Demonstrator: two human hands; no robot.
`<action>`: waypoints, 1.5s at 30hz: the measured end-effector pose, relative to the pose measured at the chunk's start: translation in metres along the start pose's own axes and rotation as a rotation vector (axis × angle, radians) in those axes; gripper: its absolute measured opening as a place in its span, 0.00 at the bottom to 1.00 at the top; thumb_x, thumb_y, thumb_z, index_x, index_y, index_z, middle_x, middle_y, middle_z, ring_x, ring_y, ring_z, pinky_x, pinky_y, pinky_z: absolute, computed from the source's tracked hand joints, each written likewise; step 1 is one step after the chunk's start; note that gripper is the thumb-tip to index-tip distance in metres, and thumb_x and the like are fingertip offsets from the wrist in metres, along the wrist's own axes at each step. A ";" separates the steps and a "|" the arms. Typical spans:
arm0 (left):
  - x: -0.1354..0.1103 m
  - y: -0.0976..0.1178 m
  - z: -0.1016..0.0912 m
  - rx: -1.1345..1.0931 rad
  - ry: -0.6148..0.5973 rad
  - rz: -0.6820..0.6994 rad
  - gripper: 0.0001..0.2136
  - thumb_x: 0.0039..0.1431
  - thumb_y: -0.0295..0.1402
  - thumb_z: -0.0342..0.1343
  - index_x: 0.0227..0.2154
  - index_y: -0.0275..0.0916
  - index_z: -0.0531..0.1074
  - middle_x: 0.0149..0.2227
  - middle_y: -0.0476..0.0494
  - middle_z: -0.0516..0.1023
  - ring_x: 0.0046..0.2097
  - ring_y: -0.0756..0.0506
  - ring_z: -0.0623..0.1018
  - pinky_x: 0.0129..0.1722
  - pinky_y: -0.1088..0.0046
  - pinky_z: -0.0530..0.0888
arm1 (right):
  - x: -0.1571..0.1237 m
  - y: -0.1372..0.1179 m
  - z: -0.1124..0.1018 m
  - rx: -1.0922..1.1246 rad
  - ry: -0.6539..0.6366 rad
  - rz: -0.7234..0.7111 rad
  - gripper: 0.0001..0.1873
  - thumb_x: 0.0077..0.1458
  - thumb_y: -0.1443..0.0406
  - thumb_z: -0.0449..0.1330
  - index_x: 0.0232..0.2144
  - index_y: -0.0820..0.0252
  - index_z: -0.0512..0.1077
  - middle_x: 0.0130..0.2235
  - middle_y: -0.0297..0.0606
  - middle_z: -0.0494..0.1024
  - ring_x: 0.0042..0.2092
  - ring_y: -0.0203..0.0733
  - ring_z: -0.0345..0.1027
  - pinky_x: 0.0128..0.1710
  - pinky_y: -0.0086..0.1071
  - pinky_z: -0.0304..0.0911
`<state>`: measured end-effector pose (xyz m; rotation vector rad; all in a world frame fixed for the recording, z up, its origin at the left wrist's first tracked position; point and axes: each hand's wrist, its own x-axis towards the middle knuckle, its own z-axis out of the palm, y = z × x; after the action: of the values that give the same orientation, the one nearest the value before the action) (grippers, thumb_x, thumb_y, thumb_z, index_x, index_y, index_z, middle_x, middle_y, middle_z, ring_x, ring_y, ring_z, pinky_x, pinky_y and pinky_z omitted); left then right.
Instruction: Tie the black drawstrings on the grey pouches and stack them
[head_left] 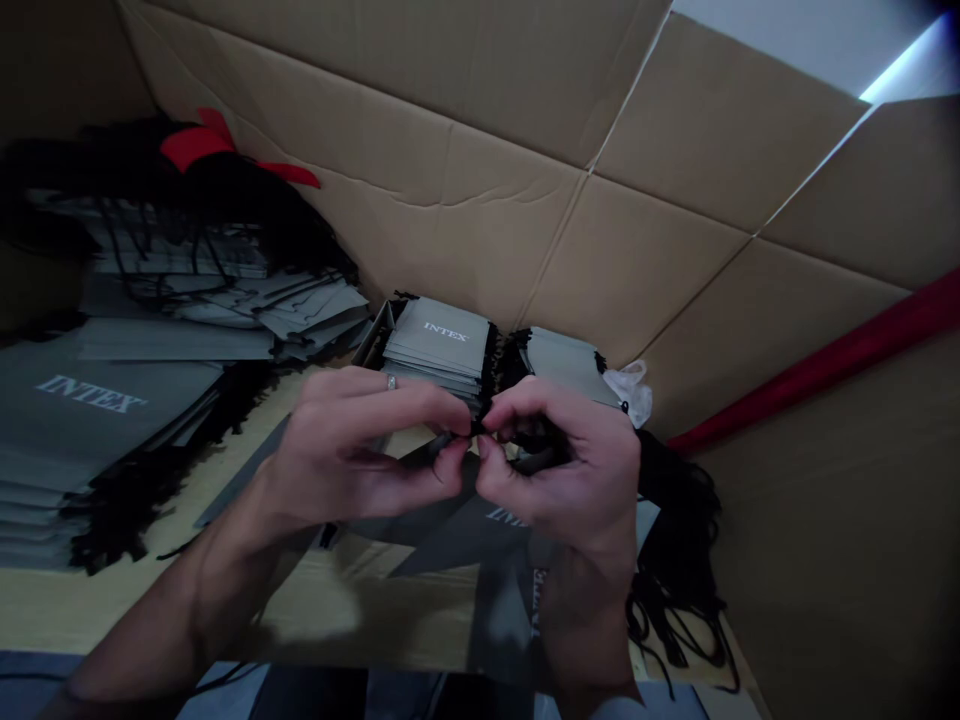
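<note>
Both hands meet above the middle of the table, fingertips nearly touching. My left hand (367, 440) pinches a black cord between thumb and forefinger. Facing it, my right hand (570, 460) also pinches at the black cord (477, 428), thumb and forefinger together. Exactly how the cord runs between the fingers is mostly hidden. Below the hands lie grey pouches (442, 545) with white INTEX lettering, partly covered by my right hand and wrist. Just beyond the fingers stands a neat stack of grey INTEX pouches (439, 335), black cord ends along its side.
Large stacks of grey pouches (45, 430) fill the left side. A black cord bundle with a red tie (199, 148) lies behind them. Loose black cords (679, 540) hang at the right. Another pouch stack (562, 358) and crumpled clear plastic (631, 390) stand against the cardboard wall (465, 170).
</note>
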<state>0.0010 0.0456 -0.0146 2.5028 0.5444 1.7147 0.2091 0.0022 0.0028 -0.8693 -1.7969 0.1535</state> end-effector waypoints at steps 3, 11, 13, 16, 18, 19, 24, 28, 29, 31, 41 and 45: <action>0.001 0.001 0.002 -0.021 0.035 -0.024 0.09 0.61 0.29 0.67 0.41 0.50 0.78 0.30 0.55 0.87 0.25 0.51 0.83 0.24 0.72 0.79 | 0.000 0.000 0.001 0.024 0.019 0.005 0.10 0.51 0.72 0.69 0.34 0.53 0.78 0.33 0.28 0.83 0.31 0.36 0.74 0.35 0.32 0.74; 0.004 -0.001 0.005 -0.224 0.062 -0.097 0.08 0.58 0.27 0.71 0.37 0.45 0.80 0.30 0.53 0.86 0.26 0.52 0.82 0.25 0.77 0.78 | 0.001 -0.001 0.003 0.109 0.042 0.014 0.11 0.51 0.74 0.68 0.34 0.54 0.79 0.34 0.30 0.83 0.34 0.38 0.75 0.35 0.33 0.73; 0.004 -0.003 0.007 -0.321 0.069 -0.108 0.10 0.56 0.24 0.72 0.37 0.43 0.81 0.30 0.51 0.86 0.27 0.51 0.82 0.26 0.78 0.78 | 0.001 0.000 0.003 0.141 0.039 0.021 0.12 0.50 0.75 0.69 0.35 0.54 0.79 0.35 0.29 0.82 0.34 0.37 0.75 0.36 0.33 0.72; 0.005 -0.007 0.009 -0.428 0.061 -0.147 0.09 0.55 0.22 0.72 0.36 0.42 0.82 0.30 0.50 0.86 0.28 0.50 0.83 0.29 0.78 0.80 | 0.001 0.002 0.003 0.168 0.046 0.001 0.12 0.50 0.76 0.69 0.35 0.55 0.79 0.35 0.29 0.82 0.35 0.37 0.76 0.37 0.32 0.72; 0.006 -0.008 0.008 -0.467 0.044 -0.179 0.09 0.56 0.22 0.71 0.37 0.41 0.82 0.32 0.50 0.87 0.30 0.50 0.84 0.31 0.79 0.82 | 0.001 0.004 0.003 0.157 0.069 -0.020 0.13 0.50 0.76 0.69 0.35 0.55 0.79 0.36 0.29 0.83 0.36 0.37 0.77 0.38 0.33 0.73; 0.007 -0.008 0.008 -0.480 0.034 -0.203 0.09 0.58 0.22 0.70 0.38 0.41 0.83 0.33 0.50 0.87 0.31 0.50 0.84 0.33 0.80 0.82 | 0.002 0.004 0.004 0.136 0.088 -0.029 0.13 0.51 0.76 0.69 0.36 0.55 0.79 0.37 0.30 0.83 0.37 0.38 0.77 0.39 0.34 0.73; 0.013 0.001 0.004 -0.499 -0.105 -0.351 0.13 0.66 0.27 0.69 0.52 0.41 0.82 0.43 0.48 0.90 0.41 0.49 0.88 0.42 0.81 0.84 | 0.002 0.004 0.008 0.008 0.207 -0.029 0.12 0.54 0.75 0.70 0.37 0.54 0.79 0.37 0.30 0.82 0.38 0.40 0.78 0.39 0.35 0.73; 0.014 0.000 0.001 -0.310 -0.208 -0.347 0.07 0.73 0.31 0.64 0.48 0.38 0.84 0.39 0.48 0.90 0.36 0.51 0.85 0.34 0.82 0.78 | 0.000 0.001 0.007 -0.036 0.223 -0.013 0.11 0.56 0.74 0.70 0.37 0.54 0.79 0.37 0.30 0.82 0.37 0.38 0.76 0.39 0.35 0.72; 0.014 -0.001 0.001 -0.280 -0.224 -0.326 0.06 0.74 0.31 0.63 0.46 0.38 0.85 0.38 0.48 0.89 0.35 0.51 0.84 0.33 0.81 0.77 | 0.000 0.001 0.005 -0.032 0.210 0.006 0.11 0.56 0.74 0.71 0.38 0.53 0.79 0.37 0.30 0.81 0.37 0.38 0.75 0.39 0.35 0.72; 0.012 -0.004 0.000 -0.271 -0.231 -0.287 0.07 0.76 0.31 0.62 0.46 0.39 0.85 0.39 0.49 0.89 0.35 0.51 0.84 0.34 0.81 0.76 | 0.000 0.002 0.001 -0.001 0.181 0.047 0.12 0.57 0.72 0.71 0.42 0.53 0.79 0.40 0.32 0.81 0.39 0.40 0.74 0.41 0.37 0.72; 0.016 0.003 -0.005 -0.209 -0.351 -0.247 0.07 0.77 0.31 0.57 0.44 0.38 0.80 0.30 0.54 0.82 0.26 0.54 0.75 0.26 0.78 0.67 | 0.004 0.020 -0.008 0.221 -0.116 0.010 0.12 0.61 0.72 0.77 0.43 0.53 0.82 0.41 0.31 0.83 0.38 0.36 0.74 0.37 0.32 0.69; 0.019 0.003 -0.009 -0.267 -0.437 -0.238 0.08 0.76 0.29 0.56 0.39 0.38 0.78 0.27 0.55 0.75 0.26 0.54 0.70 0.26 0.77 0.65 | 0.001 0.022 -0.008 0.358 -0.157 0.087 0.12 0.60 0.70 0.79 0.42 0.53 0.83 0.38 0.31 0.83 0.37 0.37 0.74 0.36 0.31 0.69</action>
<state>0.0001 0.0477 0.0067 2.3960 0.5069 1.0377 0.2263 0.0163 -0.0036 -0.6919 -1.8018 0.5958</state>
